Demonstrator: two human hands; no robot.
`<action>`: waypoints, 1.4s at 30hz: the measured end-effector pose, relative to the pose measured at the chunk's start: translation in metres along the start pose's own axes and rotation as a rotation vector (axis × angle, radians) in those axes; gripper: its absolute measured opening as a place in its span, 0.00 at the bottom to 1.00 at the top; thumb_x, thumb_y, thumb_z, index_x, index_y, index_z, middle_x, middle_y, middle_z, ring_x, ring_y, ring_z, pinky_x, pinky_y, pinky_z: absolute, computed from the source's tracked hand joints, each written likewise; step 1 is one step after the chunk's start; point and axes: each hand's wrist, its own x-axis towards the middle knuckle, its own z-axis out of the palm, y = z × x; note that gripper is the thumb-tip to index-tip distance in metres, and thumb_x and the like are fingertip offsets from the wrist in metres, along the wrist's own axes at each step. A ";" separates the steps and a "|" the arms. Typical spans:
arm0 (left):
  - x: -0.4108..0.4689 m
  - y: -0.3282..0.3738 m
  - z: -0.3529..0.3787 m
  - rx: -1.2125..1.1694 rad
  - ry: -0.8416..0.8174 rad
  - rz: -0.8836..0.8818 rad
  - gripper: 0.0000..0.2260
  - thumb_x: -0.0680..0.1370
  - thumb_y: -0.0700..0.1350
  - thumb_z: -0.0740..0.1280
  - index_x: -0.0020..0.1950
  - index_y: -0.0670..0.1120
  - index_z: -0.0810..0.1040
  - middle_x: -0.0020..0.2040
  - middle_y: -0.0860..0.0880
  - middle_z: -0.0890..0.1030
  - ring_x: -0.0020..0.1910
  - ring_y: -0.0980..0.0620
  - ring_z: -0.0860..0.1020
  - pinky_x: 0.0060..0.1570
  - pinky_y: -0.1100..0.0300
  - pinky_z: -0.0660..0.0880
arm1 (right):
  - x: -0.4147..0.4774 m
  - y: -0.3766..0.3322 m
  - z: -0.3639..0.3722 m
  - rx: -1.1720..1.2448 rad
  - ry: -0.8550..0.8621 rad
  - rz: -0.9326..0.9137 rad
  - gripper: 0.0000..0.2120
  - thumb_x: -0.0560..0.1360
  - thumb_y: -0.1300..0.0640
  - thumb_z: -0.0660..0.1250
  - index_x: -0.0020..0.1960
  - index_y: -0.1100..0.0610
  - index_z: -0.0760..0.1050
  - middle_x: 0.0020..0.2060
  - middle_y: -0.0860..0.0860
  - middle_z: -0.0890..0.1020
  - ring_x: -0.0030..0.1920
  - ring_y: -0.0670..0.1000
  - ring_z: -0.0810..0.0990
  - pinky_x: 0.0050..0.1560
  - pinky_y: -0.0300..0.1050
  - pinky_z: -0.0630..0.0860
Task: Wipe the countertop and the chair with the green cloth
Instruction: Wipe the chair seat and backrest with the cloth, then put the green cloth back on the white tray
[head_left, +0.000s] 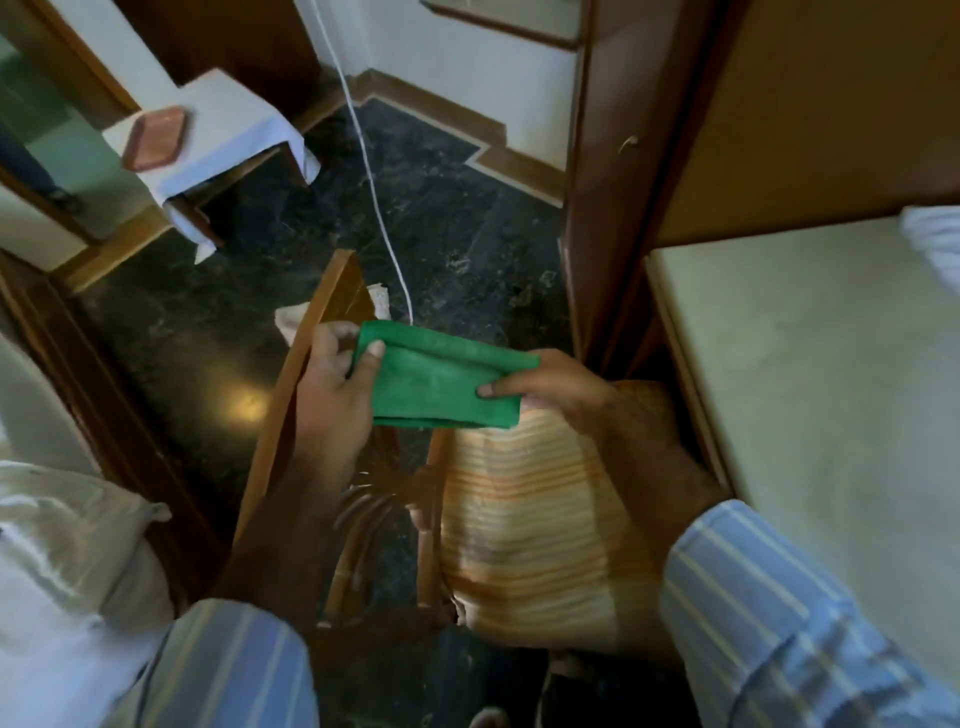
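A folded green cloth (441, 376) is stretched between both hands above the chair. My left hand (332, 384) pinches its left end, thumb on top. My right hand (550, 384) grips its right end with thumb and fingers. Below stands a wooden chair (291, 415) with a curved backrest at the left and an orange-striped seat cushion (535, 525). The pale countertop (831, 374) lies to the right, beside the chair.
A dark marble floor (441, 208) spreads ahead. A small table with a white cover (228, 135) and a reddish tray (156, 137) stands at the far left. A white cord (374, 192) hangs down the middle. Brown cabinet doors (602, 182) rise at right. A pale bag (67, 545) sits at lower left.
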 end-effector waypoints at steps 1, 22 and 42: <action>-0.005 0.008 0.001 -0.047 0.001 -0.040 0.11 0.79 0.57 0.64 0.61 0.59 0.71 0.55 0.54 0.80 0.49 0.57 0.81 0.48 0.48 0.82 | -0.021 -0.003 -0.006 0.104 0.019 0.030 0.14 0.71 0.60 0.81 0.56 0.56 0.86 0.52 0.51 0.91 0.55 0.52 0.89 0.51 0.42 0.85; -0.200 0.135 0.043 -0.700 -0.990 -0.397 0.16 0.80 0.37 0.66 0.68 0.40 0.76 0.59 0.39 0.81 0.50 0.47 0.82 0.42 0.54 0.83 | -0.413 0.045 -0.040 0.544 0.787 -0.174 0.17 0.80 0.65 0.69 0.68 0.67 0.78 0.59 0.61 0.84 0.51 0.55 0.85 0.47 0.44 0.84; -0.564 0.224 0.106 -0.471 -1.601 -0.067 0.10 0.76 0.36 0.72 0.56 0.41 0.81 0.48 0.44 0.87 0.42 0.49 0.86 0.36 0.59 0.82 | -0.811 0.254 -0.010 0.558 1.351 -0.141 0.03 0.77 0.61 0.74 0.51 0.56 0.84 0.43 0.47 0.88 0.46 0.46 0.87 0.38 0.37 0.82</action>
